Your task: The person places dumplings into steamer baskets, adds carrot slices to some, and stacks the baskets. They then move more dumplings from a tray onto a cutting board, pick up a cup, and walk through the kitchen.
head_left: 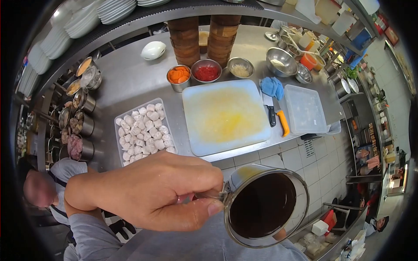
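Note:
My left hand [152,191] is closed around the handle of a clear glass mug [262,208] and holds it up close to the camera. Dark brown liquid sits inside the mug, whose mouth faces me. Behind the mug's lower edge a small patch of skin shows, apparently my right hand [280,234]; its fingers are hidden. Beyond my left hand lies a plastic tray of pale dumplings [143,130]. To the right of that is a white cutting board [226,116] with yellow stains. A black-handled knife [272,116] and a tool with an orange handle [283,122] lie beside the board.
Bowls of sliced carrot [179,75], red strips [206,71] and pale shreds [240,69] line the board's far edge. Behind stand stacked bamboo steamers [224,39]. A blue cloth [272,87] and lidded plastic box [305,108] are right. A person [65,178] is at the left.

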A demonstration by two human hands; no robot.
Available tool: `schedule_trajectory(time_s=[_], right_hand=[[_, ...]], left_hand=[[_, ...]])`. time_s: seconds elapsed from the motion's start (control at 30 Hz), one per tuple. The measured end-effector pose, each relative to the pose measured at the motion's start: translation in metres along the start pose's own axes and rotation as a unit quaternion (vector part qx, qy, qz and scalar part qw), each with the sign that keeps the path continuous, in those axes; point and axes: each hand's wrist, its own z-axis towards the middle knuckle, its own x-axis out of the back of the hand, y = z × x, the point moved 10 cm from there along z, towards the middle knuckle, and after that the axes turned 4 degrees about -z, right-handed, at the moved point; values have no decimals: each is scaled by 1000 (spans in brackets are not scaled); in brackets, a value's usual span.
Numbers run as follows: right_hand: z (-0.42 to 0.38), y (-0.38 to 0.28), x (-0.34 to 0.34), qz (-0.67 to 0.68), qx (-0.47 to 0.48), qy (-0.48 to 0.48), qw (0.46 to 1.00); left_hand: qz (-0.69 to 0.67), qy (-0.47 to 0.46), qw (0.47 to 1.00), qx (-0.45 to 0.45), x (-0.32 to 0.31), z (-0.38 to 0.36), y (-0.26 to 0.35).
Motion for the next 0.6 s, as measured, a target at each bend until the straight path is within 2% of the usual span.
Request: schedule_trajectory(time_s=[0.2, 0.27, 0.4, 0.6], right_hand=[[15, 0, -9, 3, 11, -19, 1000], [16, -3, -11, -1, 14, -21, 1000], [12, -14, -14, -15, 17, -15, 1000], [16, -12, -15, -15, 4, -21, 1000]], left_hand=[[-21, 29, 999, -12, 4, -6, 6], [-33, 37, 998, -48, 5, -8, 10], [-41, 26, 998, -47, 6, -13, 16], [9, 13, 997, -70, 5, -14, 27]])
